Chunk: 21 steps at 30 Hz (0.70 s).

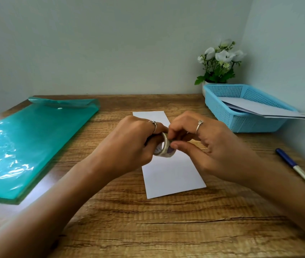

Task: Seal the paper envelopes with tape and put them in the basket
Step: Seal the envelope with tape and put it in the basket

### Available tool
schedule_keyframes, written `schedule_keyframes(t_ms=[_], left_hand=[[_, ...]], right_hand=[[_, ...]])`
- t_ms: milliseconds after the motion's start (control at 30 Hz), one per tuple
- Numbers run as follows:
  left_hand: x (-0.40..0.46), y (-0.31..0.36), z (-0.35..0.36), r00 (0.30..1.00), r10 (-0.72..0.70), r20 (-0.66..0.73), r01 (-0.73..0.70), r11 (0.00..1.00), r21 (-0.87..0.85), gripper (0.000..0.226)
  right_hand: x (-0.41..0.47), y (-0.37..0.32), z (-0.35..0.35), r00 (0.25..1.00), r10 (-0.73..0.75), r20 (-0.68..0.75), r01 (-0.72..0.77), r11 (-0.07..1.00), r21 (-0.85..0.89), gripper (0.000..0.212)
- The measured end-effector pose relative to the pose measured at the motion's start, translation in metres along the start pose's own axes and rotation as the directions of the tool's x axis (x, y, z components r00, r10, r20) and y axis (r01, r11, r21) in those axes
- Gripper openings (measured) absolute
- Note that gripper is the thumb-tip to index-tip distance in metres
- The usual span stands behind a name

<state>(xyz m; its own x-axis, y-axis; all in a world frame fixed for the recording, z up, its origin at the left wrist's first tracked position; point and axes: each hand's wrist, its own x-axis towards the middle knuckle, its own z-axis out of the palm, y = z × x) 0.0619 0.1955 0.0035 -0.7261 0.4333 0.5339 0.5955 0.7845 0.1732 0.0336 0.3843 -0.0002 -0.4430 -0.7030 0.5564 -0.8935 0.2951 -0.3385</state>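
Wooden table (148,229), white envelope (172,175) at centre, green folder (27,142) left, blue basket (240,108) and pen (296,168) right

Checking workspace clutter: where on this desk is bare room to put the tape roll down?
Bare wood lies along the near edge of the desk, and between the green folder and envelope. The right side is crowded: basket, pen.

Both forearms reach in from the lower corners, the left from 7 o'clock, the right from 4 o'clock, and meet at centre. The left hand (135,140) has its fingers curled, gripping a roll of tape (163,148). The right hand (209,144) pinches at the roll's rim with thumb and bent fingertips. Each hand wears a ring.
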Motion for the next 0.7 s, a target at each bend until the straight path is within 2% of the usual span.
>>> schedule_keyframes(t_ms=[533,633,700], left_hand=[[-0.0039,0.0007,0.0029,0.999,-0.005,-0.033,0.004,1.000,-0.026,0.018],[-0.0044,0.0008,0.0034,1.000,0.008,-0.030,-0.008,1.000,-0.007,0.021],[-0.0041,0.0013,0.0034,0.999,0.022,-0.036,-0.022,1.000,0.001,0.025]], right_hand=[[-0.0006,-0.0017,0.0015,0.996,-0.089,0.000,0.089,0.990,-0.110,0.010],[-0.0005,-0.0018,0.0001,0.998,-0.064,0.010,0.065,0.993,-0.099,0.007],[-0.0007,-0.0018,-0.0019,1.000,-0.012,-0.004,0.011,0.999,-0.032,0.006]])
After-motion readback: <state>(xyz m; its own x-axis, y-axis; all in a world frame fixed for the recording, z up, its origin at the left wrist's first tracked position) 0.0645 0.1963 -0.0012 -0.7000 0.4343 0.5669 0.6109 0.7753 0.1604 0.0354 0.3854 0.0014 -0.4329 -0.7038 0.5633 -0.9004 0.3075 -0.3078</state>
